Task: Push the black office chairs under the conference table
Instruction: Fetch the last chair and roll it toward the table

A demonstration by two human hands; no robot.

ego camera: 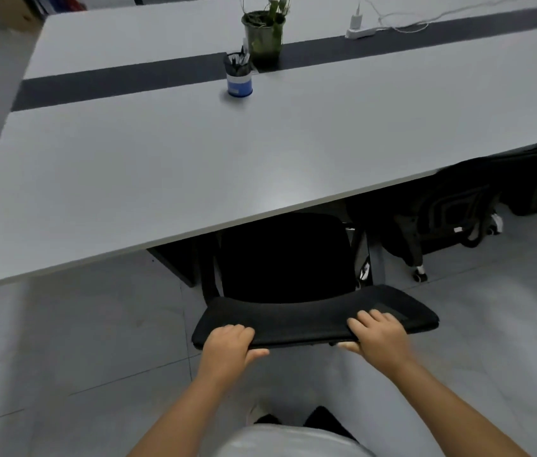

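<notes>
Below, both hands grip the top edge of a black mesh-backed office chair [316, 319], left hand [227, 346] and right hand [377, 334] curled round it; its seat sits partly under the long grey conference table [128, 179].

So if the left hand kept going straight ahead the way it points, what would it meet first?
The left hand already grips the chair backrest; straight ahead lies the seat, half under the conference table. The table edge probably comes first, though depth is unclear.
</notes>
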